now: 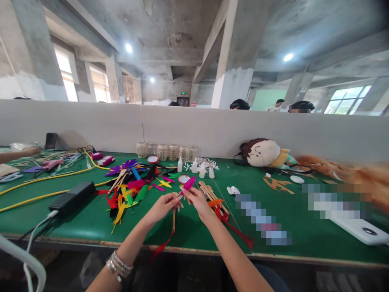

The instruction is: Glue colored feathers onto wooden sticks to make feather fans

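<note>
Green table (91, 223): loose feathers (142, 193) nearby, presumably for easy reach; left hand (166, 207) and right hand (197, 199), both pinched on a magenta feather (190, 183), apparently for fine control.

Feathers (136, 184) on table (100, 231), L of L hand (165, 206); adapter (72, 197) further L. Jars (173, 151) behind, along partition (212, 132), bottles (202, 171) in front. Sticks (209, 191) just R of R hand (197, 200); doll (263, 153) farther R at back, prob. touching fur (328, 167).
</note>
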The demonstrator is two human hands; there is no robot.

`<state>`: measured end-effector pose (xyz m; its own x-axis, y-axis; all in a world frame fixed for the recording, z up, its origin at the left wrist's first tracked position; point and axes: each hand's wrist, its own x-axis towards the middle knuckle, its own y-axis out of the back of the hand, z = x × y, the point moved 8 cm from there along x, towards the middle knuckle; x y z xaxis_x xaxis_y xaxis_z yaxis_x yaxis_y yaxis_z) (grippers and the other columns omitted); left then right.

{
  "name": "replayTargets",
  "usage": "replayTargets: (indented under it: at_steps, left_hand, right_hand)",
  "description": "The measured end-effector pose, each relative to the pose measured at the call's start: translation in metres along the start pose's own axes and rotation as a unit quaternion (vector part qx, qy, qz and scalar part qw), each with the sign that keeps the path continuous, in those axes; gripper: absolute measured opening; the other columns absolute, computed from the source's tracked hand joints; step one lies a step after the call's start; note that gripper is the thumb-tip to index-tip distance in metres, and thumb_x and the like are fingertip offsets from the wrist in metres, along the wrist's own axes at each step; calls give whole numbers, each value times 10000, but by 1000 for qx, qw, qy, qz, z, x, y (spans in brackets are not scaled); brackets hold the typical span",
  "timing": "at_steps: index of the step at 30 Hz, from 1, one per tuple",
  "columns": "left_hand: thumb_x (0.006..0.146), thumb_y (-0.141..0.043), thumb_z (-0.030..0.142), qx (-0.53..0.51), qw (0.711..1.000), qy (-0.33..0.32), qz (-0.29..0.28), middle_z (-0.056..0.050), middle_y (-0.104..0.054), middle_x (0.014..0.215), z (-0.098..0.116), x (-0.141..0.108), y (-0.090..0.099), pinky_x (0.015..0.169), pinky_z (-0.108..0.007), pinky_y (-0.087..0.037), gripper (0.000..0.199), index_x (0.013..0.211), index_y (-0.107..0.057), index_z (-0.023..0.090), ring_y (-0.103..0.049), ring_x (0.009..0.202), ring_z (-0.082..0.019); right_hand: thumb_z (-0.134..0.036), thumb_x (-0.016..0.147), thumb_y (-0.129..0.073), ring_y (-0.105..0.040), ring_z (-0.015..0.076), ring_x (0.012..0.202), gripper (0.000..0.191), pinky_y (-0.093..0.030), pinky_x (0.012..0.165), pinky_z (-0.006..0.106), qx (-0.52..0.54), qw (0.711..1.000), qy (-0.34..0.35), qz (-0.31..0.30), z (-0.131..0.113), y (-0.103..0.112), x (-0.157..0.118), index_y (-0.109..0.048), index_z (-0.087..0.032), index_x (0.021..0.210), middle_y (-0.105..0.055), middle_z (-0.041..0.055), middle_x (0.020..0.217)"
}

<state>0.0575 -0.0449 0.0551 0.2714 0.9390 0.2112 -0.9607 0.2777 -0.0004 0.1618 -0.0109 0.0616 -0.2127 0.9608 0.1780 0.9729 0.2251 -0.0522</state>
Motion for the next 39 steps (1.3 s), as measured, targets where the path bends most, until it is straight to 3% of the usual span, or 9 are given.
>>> replayTargets:
  at_steps: [4, 8, 15, 24, 30, 36, 39]
  left_hand:
    - [600, -619, 577, -49, 998, 23, 38, 62, -426, 440, -12, -4, -3, 409, -195, -206, 456, 546, -472, 148, -327, 386, -38]
    - [571, -679, 521, -167, 980, 56, 89, 85, -362, 430, -22, -11, -7, 402, -199, -144, 427, 580, -461, 154, -276, 379, -24]
    - [610, -683, 391, -327, 934, 66, 126, 93, -330, 441, -26, -16, -27, 372, -197, -124, 326, 644, -448, 168, -237, 352, -22]
    - [524, -717, 488, -328, 915, 34, 233, 101, -320, 458, -33, -23, -23, 397, -182, -162, 444, 764, -542, 158, -262, 389, -25]
    - [544, -699, 509, -316, 908, -4, 275, 100, -242, 471, -21, -34, -25, 383, -194, -131, 424, 718, -556, 149, -193, 398, -26]
    - [466, -763, 436, -389, 857, 32, 337, 81, -386, 503, -24, -48, -30, 417, -157, -264, 428, 721, -587, 140, -357, 439, -26]
    - [460, -775, 402, -423, 837, 20, 346, 86, -394, 486, -25, -52, -33, 419, -149, -281, 391, 668, -580, 134, -358, 425, -20]
  right_hand:
    - [-453, 497, -717, -325, 49, 408, 309, -206, 427, 222, 41, 998, -32, 22, 4, 1, -1, -603, -167, 523, -425, -72, 411]
    - [-411, 466, -737, -328, 47, 391, 276, -191, 421, 218, 88, 993, -70, 43, 14, 0, 0, -607, -169, 493, -422, -69, 381]
    - [-349, 464, -723, -345, 43, 391, 270, -227, 404, 208, 148, 983, -101, 40, 19, -9, -2, -690, -190, 680, -511, -47, 460]
    - [-275, 437, -744, -356, 27, 400, 219, -255, 382, 179, 209, 967, -139, 50, 19, -17, -9, -695, -185, 630, -573, -28, 515]
    - [-275, 414, -758, -346, 19, 414, 211, -248, 398, 176, 201, 971, -128, 37, 9, -20, -11, -694, -178, 590, -561, -32, 503]
    - [-324, 435, -758, -365, 23, 429, 211, -240, 420, 187, 188, 975, -116, 13, 6, -27, -14, -683, -166, 554, -567, -21, 498]
    - [-329, 434, -762, -395, 35, 443, 223, -241, 427, 195, 188, 975, -118, 6, 8, -30, -14, -686, -162, 561, -582, -10, 502]
